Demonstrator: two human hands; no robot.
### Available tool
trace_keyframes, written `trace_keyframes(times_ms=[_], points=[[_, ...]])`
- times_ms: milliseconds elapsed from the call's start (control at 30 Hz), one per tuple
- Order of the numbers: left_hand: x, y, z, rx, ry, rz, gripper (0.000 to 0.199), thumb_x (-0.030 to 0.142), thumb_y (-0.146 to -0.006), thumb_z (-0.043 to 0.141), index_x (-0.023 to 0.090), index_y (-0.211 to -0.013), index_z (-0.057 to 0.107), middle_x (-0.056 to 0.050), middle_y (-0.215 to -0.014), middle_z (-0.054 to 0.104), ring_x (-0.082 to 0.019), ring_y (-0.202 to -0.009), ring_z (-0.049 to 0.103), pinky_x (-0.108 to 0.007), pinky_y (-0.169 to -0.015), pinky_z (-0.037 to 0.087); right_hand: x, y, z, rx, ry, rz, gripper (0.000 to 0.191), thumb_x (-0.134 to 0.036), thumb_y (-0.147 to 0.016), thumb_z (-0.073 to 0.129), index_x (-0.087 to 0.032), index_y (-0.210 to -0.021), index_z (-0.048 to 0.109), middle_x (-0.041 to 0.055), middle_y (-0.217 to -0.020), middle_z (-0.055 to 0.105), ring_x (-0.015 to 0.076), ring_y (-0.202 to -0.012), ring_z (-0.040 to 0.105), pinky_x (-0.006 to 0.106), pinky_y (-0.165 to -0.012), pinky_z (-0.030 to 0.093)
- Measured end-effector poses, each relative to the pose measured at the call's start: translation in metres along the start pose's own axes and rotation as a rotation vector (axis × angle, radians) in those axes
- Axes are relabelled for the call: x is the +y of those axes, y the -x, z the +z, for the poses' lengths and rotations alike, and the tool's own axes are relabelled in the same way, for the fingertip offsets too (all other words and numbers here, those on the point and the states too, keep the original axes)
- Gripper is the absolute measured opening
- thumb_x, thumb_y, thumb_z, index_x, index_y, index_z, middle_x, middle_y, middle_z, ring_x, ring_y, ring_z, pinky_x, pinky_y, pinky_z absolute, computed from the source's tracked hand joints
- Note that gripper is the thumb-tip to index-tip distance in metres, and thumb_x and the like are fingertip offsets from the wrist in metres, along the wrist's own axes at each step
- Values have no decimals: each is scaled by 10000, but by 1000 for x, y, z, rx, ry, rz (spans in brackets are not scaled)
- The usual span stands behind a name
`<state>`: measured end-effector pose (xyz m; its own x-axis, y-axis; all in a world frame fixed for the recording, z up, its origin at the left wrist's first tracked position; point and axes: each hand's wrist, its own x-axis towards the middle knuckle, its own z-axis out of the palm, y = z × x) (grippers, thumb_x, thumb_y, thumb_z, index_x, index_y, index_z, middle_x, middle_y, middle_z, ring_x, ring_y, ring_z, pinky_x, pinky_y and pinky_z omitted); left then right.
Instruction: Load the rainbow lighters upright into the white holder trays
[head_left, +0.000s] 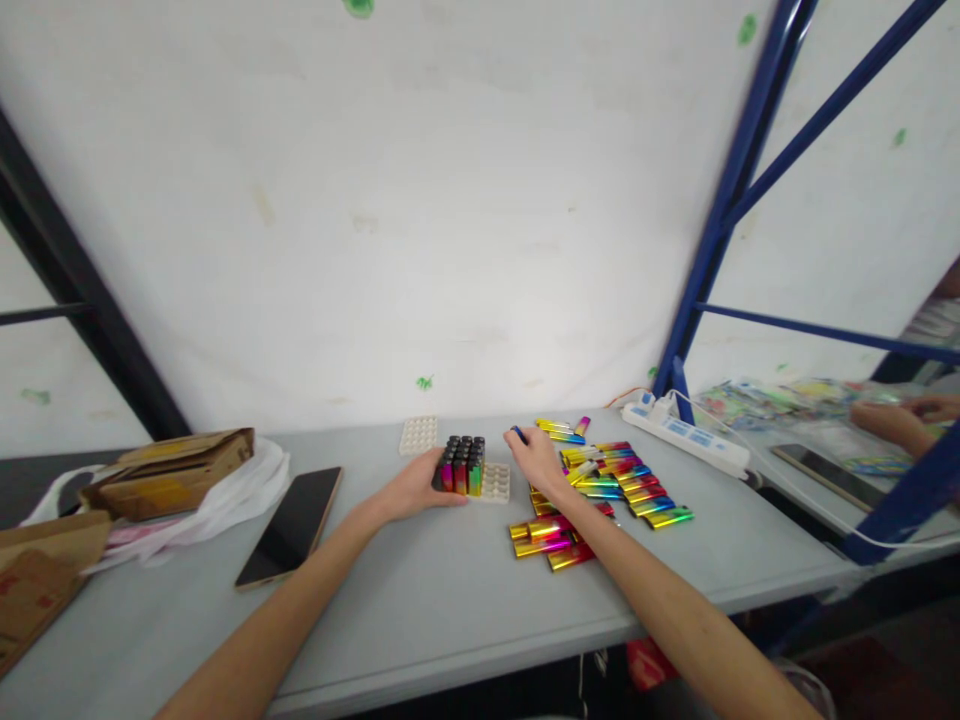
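Observation:
Several metallic rainbow lighters with black tops stand upright, packed together in the left part of a pale plastic tray with rows of round holes. My left hand is closed around the left side of this group, thumb along its front. My right hand pinches one small lighter to the right of the tray; only its dark blue end shows. Beneath and beyond my right forearm lies a loose pile of shiny lighters in yellow, red, blue and green. A second holed tray lies behind my left hand.
A black phone lies at left, near a white plastic bag and cardboard boxes. A power strip runs along the right, by a blue metal frame. Beyond it are another person's hands and a phone.

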<state>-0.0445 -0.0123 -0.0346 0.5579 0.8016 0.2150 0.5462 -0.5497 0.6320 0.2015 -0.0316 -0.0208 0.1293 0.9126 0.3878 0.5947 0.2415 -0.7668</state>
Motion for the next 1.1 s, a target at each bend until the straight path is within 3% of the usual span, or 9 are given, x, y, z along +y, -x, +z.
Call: trace_keyframes(times_ms=[167, 400, 500, 600, 767, 933, 1100], points=[[0, 0, 0, 1, 13, 23, 721, 538, -683, 859, 179, -1254, 604, -101, -1274, 691, -325, -1121, 646, -442, -1031, 506, 1, 0, 0, -13, -38, -63, 491, -586, -880, 453, -217, -563, 384, -35, -556, 343, 128, -588, 361, 268, -555, 211], [3, 1, 0, -7, -7, 6, 724, 544, -693, 843, 148, -1250, 604, -121, -1222, 698, -334, -1087, 650, -455, -1001, 518, 5, -1, 1, -3, 35, -79, 395, -418, -901, 469, -210, -568, 423, -32, -551, 416, 134, -588, 417, 268, -565, 233], [10, 2, -3, -6, 19, 35, 712, 523, -696, 844, 176, -1270, 605, -107, -1271, 686, -334, -1130, 637, -440, -1043, 495, 4, 0, -1, -7, 11, -149, 422, -491, -974, 435, -198, -683, 524, -13, -638, 545, 151, -635, 488, 264, -605, 317], [13, 4, -4, -9, 22, 42, 735, 521, -690, 844, 176, -1292, 600, -117, -1300, 674, -342, -1144, 631, -451, -1063, 485, 5, 1, -3, -101, 8, -209, 397, -486, -1031, 385, -192, -872, 601, 14, -771, 637, 167, -708, 562, 266, -667, 400], [8, 3, -2, -5, 10, 35, 738, 512, -691, 848, 175, -1297, 596, -123, -1312, 667, -342, -1156, 626, -461, -1073, 480, 11, 1, -2, -198, 212, -369, 376, -423, -1069, 394, -191, -905, 640, 61, -925, 677, 188, -892, 607, 281, -824, 443], [5, 1, 0, -20, 4, 18, 744, 505, -699, 848, 155, -1297, 580, -124, -1289, 672, -338, -1149, 631, -446, -1053, 495, 16, -1, -2, -246, 408, -321, 367, -438, -1069, 440, -183, -913, 653, 48, -807, 689, 189, -762, 616, 280, -748, 410], [4, 1, 1, -18, 9, 27, 714, 482, -699, 852, 171, -1284, 587, -110, -1288, 676, -332, -1141, 635, -447, -1050, 496, 17, -1, -6, -270, 408, -380, 306, -388, -1072, 449, -174, -948, 629, 62, -886, 697, 192, -809, 622, 280, -760, 420]])
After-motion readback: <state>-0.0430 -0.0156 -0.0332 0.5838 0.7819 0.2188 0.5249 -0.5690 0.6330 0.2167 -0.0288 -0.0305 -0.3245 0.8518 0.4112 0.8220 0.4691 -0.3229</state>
